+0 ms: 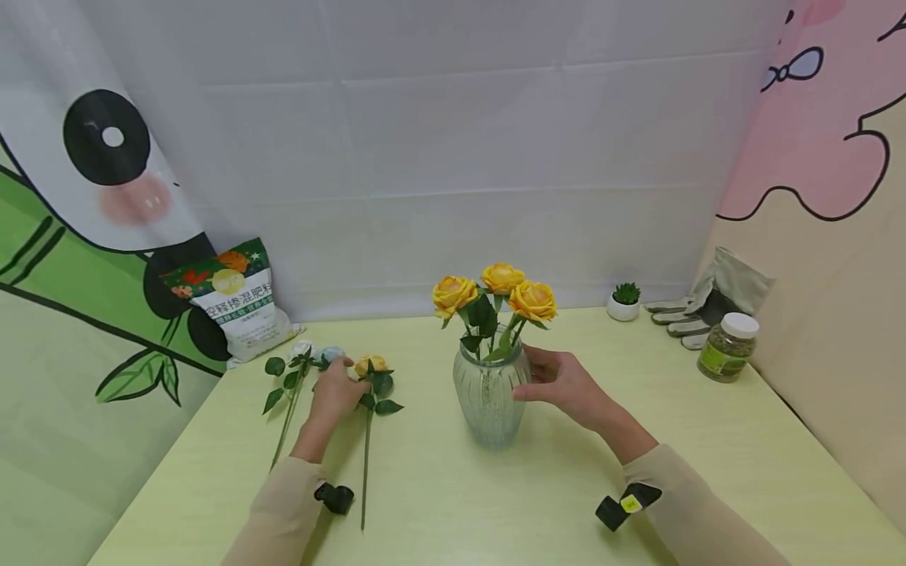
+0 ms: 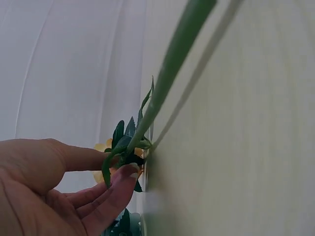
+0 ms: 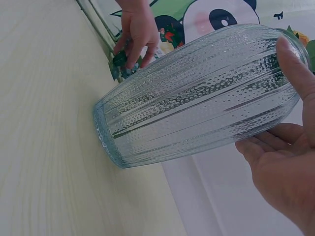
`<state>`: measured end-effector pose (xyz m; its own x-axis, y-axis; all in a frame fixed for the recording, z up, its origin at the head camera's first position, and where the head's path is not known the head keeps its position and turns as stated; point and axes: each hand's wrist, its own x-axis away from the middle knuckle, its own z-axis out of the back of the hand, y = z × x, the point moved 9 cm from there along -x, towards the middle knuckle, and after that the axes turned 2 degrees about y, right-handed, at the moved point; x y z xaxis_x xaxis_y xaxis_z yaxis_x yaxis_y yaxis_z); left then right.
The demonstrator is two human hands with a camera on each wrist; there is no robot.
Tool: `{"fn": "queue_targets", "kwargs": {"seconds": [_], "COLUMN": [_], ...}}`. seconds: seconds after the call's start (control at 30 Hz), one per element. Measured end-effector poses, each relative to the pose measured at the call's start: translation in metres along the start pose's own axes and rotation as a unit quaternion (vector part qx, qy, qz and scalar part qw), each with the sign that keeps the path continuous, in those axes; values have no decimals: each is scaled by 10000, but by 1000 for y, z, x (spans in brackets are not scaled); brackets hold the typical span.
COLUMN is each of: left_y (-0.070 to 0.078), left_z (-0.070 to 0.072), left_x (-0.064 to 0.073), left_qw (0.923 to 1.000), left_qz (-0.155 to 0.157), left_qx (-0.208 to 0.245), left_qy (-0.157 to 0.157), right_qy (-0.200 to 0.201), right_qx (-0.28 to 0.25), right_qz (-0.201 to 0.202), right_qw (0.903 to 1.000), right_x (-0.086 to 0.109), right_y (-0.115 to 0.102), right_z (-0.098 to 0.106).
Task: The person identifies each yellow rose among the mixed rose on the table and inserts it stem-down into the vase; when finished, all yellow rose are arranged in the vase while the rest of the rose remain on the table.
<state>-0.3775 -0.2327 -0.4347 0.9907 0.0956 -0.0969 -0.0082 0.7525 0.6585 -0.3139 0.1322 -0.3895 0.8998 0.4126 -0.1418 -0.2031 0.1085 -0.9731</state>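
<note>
A ribbed clear glass vase (image 1: pixel 488 405) stands upright on the table, with three yellow roses (image 1: pixel 532 301) in it. My right hand (image 1: pixel 564 387) holds the vase by its right side, the thumb in front and the other fingers behind. At the left, my left hand (image 1: pixel 338 395) pinches a lying yellow rose (image 1: pixel 371 365) by its stem, just below the bloom. The left wrist view shows thumb and fingers closing round that green stem (image 2: pixel 170 73) and a leaf. Left of this hand lie a white rose (image 1: pixel 303 348) and a pale blue rose (image 1: pixel 331 354), partly hidden.
A fertilizer bag (image 1: pixel 244 306) leans at the table's back left. At the back right are a small potted succulent (image 1: pixel 624 303), grey work gloves (image 1: pixel 722 295) and a lidded jar (image 1: pixel 727 347). A white curtain (image 1: pixel 453 157) hangs behind the table (image 1: pixel 566 503).
</note>
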Motion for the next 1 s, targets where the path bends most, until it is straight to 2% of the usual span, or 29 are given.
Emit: {"fn": "queue_targets", "kwargs": {"seconds": [0.1,0.2,0.33,0.47,0.6,0.73,0.87,1.0], "left_y": [-7,-12,-15,-19,-21,-24,-23,-22], "left_z": [-3,-6,-10,-12,-5,3,7,8], "left_x": [0,0,-1,-3,-3,-4,-3,-1], "left_qw": [9980,9927,9906,9894,9805,9641,9437,9145], "left_qz": [258,509,590,631,762,970,1153,1366], "left_qx": [566,1062,1195,1295,1808,2442,3065,3786], "left_qy": [-149,-262,-299,-193,129,392,478,420], "right_qy": [-1,-9,-5,-19,-28,-21,-26,-29], "right_qx": [16,36,31,18,13,44,60,23], "right_qz": [-10,-8,18,39,51,23,7,37], "right_qw": [10000,10000,10000,10000,10000,10000,10000,10000], "right_x": [0,-1,-1,-1,-1,-1,-1,-1], "right_y": [1,2,1,0,0,0,1,1], "right_z": [0,0,0,-1,0,0,1,1]}}
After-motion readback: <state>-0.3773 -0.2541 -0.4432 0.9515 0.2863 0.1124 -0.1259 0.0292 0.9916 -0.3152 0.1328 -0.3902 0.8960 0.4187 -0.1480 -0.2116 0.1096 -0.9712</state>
